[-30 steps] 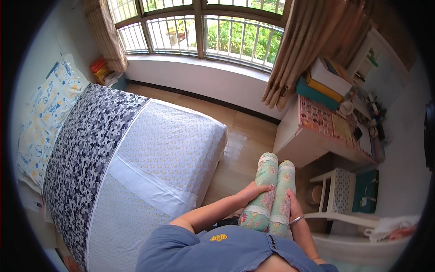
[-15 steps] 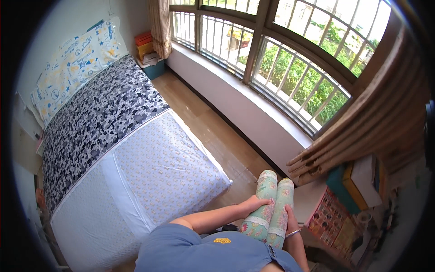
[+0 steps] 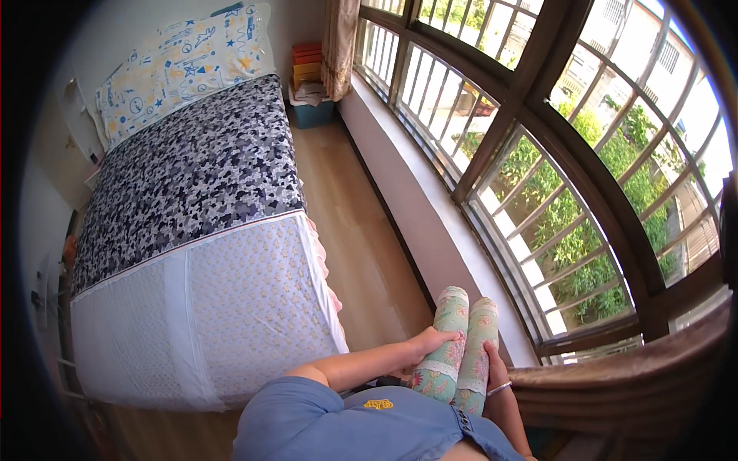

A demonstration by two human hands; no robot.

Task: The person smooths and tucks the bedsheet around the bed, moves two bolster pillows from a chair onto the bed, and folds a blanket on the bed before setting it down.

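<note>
I hold a folded green floral bolster pillow (image 3: 460, 346) upright against my chest, its two rounded ends pointing away from me. My left hand (image 3: 432, 339) grips its left side. On its right side rests my right hand (image 3: 493, 367), which wears a thin bracelet at the wrist. The bed (image 3: 192, 238) lies to my left, with a dark patterned cover on its far part and a pale dotted cover on its near part.
A white pillow with blue and yellow prints (image 3: 184, 65) lies at the head of the bed. A wooden floor strip (image 3: 361, 230) runs between the bed and a long barred window (image 3: 538, 154). Stacked coloured boxes (image 3: 309, 77) and a curtain (image 3: 338, 38) stand in the far corner.
My view has swung to the right and along the window; the desk and chair have left the view. Both hands keep the same hold on the bolster pillow.
</note>
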